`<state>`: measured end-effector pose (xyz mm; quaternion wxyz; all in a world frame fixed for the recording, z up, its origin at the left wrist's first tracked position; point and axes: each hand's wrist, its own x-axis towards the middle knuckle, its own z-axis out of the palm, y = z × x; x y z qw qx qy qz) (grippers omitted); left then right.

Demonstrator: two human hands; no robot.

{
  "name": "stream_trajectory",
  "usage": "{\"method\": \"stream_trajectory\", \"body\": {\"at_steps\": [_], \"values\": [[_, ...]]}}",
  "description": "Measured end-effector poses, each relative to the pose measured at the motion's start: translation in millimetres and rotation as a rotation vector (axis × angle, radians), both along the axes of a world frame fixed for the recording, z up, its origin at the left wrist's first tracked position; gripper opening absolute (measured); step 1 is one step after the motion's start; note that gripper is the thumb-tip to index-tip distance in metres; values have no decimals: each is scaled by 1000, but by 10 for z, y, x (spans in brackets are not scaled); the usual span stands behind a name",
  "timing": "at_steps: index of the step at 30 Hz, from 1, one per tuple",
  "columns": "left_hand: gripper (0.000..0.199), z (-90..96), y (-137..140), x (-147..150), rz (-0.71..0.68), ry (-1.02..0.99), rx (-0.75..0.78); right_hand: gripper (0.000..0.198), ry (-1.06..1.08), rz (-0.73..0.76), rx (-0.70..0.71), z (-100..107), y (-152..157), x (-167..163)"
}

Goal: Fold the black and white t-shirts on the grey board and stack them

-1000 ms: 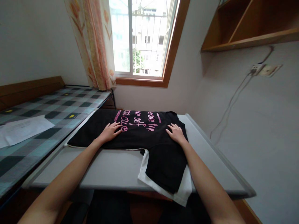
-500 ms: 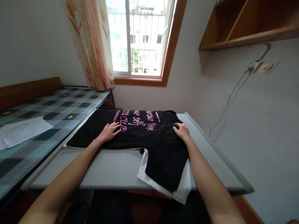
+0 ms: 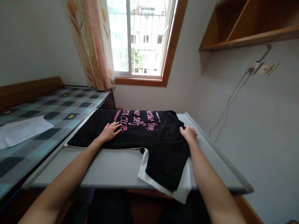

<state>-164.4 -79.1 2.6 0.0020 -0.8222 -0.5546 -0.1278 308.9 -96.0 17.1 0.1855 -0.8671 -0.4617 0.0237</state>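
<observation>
A black T-shirt [image 3: 130, 137] with pink lettering lies flat on a grey tabletop [image 3: 112, 171], its collar to the right and one sleeve hanging toward me. Under it is a white garment [image 3: 186, 182] that shows along the sleeve and the left hem. My left hand [image 3: 109, 132] rests flat on the shirt beside the lettering, fingers spread. At the shoulder edge near the collar, my right hand [image 3: 188, 133] is closed with its thumb on the black cloth and its fingers curled over the edge. Its fingertips are partly hidden.
On the left stands a bed with a checked cover [image 3: 79, 102], and a sheet of paper [image 3: 25, 130] lies on it. A curtain [image 3: 93, 46] hangs by the window. A wooden shelf [image 3: 247, 37] and a socket with a cable [image 3: 254, 67] are on the right wall.
My right hand has moved right from the top of the shirt to its shoulder edge, and its fingers have curled closed there. My left hand has stayed in place.
</observation>
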Motion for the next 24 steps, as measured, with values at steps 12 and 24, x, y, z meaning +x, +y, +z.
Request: {"method": "stream_trajectory", "body": {"at_steps": [12,24], "values": [[69,109,6,-158,418,57,-7,55,-272,422,136,-62,47,-186],[74,37,65,-266,433,52,-100,57,-208,526,-116,-169,83,-257]]}}
